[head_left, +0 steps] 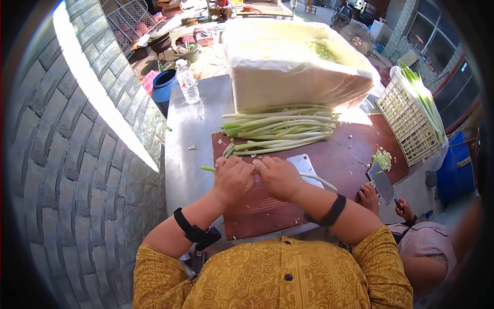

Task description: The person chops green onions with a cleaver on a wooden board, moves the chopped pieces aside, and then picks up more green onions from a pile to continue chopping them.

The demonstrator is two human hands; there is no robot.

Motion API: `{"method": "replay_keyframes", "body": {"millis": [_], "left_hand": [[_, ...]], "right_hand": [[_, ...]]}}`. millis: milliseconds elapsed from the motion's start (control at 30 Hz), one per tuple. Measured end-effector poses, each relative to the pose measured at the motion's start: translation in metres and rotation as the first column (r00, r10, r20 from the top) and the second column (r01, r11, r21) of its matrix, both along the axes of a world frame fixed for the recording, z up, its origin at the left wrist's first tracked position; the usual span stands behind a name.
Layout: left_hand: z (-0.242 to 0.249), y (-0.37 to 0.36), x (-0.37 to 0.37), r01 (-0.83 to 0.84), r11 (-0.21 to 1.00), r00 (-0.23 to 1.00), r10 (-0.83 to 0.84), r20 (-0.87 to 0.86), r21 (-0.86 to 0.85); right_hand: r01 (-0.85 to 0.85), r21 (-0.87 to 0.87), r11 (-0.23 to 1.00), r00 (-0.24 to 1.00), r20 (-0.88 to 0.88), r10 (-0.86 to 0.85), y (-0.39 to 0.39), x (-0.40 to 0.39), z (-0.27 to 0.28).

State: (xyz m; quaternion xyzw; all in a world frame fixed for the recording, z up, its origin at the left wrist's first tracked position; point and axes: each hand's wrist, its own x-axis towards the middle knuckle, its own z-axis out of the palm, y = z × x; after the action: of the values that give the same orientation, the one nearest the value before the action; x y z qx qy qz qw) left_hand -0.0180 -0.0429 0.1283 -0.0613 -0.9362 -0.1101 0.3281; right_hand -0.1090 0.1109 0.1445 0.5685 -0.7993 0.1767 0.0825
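Note:
A long green onion (324, 183) runs through both fists, its green end out at the left and its pale end out at the right. My left hand (232, 179) is closed around it, and just beside it my right hand (278, 178) is closed on the same stalk. Partly covered by my right hand, a flat metal blade with a small hole (302, 164) lies on the reddish-brown cutting board (262, 213). Beyond my hands, a pile of green onions (283, 126) stretches across the board's far side.
A big plastic-lined box (298, 85) stands behind the pile. At right, a co-worker's hands hold a cleaver (382, 184) near chopped onion (382, 158). A plastic crate (411, 121) holds more green onions. A water bottle (187, 82) and brick wall (77, 154) are left.

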Motion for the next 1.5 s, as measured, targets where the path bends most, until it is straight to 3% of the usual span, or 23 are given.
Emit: {"method": "replay_keyframes", "body": {"millis": [100, 233, 400, 500, 600, 700, 800, 833, 967, 1067, 1200, 1300, 1433, 1500], "left_hand": [[-0.005, 0.003, 0.02, -0.042, 0.999, 0.996, 0.043, 0.08, -0.023], [-0.009, -0.001, 0.042, -0.014, 0.996, 0.963, 0.037, 0.266, -0.088], [-0.007, -0.007, 0.057, 0.026, 0.998, 0.968, -0.037, 0.25, 0.05], [0.003, -0.011, 0.062, 0.05, 0.982, 0.987, -0.076, 0.143, 0.18], [0.018, -0.011, 0.063, 0.06, 0.948, 0.998, -0.061, -0.006, 0.312], [0.025, -0.014, 0.055, 0.064, 0.88, 0.991, 0.001, -0.136, 0.47], [0.03, -0.024, 0.06, 0.031, 0.774, 0.986, 0.08, -0.146, 0.632], [0.031, -0.031, 0.063, 0.014, 0.733, 0.986, 0.103, -0.132, 0.68], [0.032, -0.068, 0.08, 0.0, 0.915, 0.96, 0.113, -0.256, 0.404], [0.038, -0.083, 0.1, -0.065, 0.98, 0.986, 0.093, -0.14, 0.189], [0.034, -0.104, 0.113, -0.124, 0.974, 0.957, 0.066, 0.281, 0.191], [0.043, -0.122, 0.107, -0.383, 0.83, 0.786, 0.063, 0.614, 0.406], [0.075, -0.146, 0.076, -0.4, 0.835, 0.678, -0.008, 0.735, 0.377], [0.079, -0.168, 0.044, -0.311, 0.907, 0.76, 0.058, 0.647, 0.284]], "right_hand": [[-0.05, 0.045, 0.998, 0.998, 0.042, 0.048, -0.009, 0.007, -0.006], [-0.129, 0.268, 0.955, 0.992, 0.022, 0.128, -0.014, 0.021, 0.002], [-0.153, 0.354, 0.923, 0.986, 0.113, 0.121, -0.021, 0.036, 0.012], [-0.05, 0.307, 0.95, 0.971, 0.239, -0.026, -0.028, 0.048, 0.028], [-0.007, 0.047, 0.999, 0.916, 0.402, -0.013, -0.031, 0.05, 0.034], [0.094, -0.21, 0.973, 0.785, 0.617, 0.057, -0.04, 0.045, 0.037], [0.189, -0.265, 0.945, 0.686, 0.724, 0.066, -0.037, 0.031, 0.068], [0.179, -0.296, 0.938, 0.716, 0.693, 0.082, -0.032, 0.03, 0.077], [0.119, -0.383, 0.916, 0.807, 0.575, 0.136, -0.015, 0.028, 0.099], [0.054, -0.37, 0.927, 0.802, 0.57, 0.181, -0.001, 0.032, 0.099], [0.006, -0.341, 0.94, 0.787, 0.582, 0.206, 0.012, 0.039, 0.095], [-0.002, -0.335, 0.942, 0.786, 0.582, 0.209, 0.018, 0.041, 0.097], [-0.013, -0.362, 0.932, 0.802, 0.552, 0.226, 0.025, 0.041, 0.097], [-0.001, -0.36, 0.933, 0.802, 0.557, 0.216, 0.027, 0.041, 0.096]]}}
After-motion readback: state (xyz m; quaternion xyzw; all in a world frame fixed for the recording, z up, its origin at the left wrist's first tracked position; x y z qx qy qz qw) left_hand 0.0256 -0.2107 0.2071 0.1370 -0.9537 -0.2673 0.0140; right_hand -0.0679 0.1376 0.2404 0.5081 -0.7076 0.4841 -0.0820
